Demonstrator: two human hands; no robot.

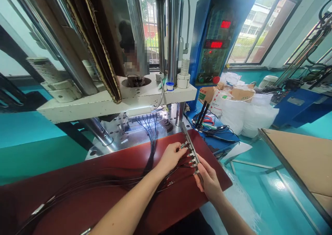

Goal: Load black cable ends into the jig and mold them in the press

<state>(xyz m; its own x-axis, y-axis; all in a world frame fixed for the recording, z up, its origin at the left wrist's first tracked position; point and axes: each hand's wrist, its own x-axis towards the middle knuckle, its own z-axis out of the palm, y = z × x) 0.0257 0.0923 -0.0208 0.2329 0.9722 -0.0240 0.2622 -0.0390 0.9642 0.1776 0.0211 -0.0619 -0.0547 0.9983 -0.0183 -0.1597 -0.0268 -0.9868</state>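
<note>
My right hand grips the lower end of a narrow metal bar, which is tilted above the red-brown board. Several small metal cable connectors sit in a row along the bar's left side. My left hand pinches another metal connector close to the upper part of the bar. Thin black cables trail from there leftward across the board. A loose connector lies on the board below my left hand.
Behind the board stands a press with a white plate and steel columns. More cables run into its lit lower mold. To the right are a blue control box, red-handled scissors, white sacks and a cardboard-topped table.
</note>
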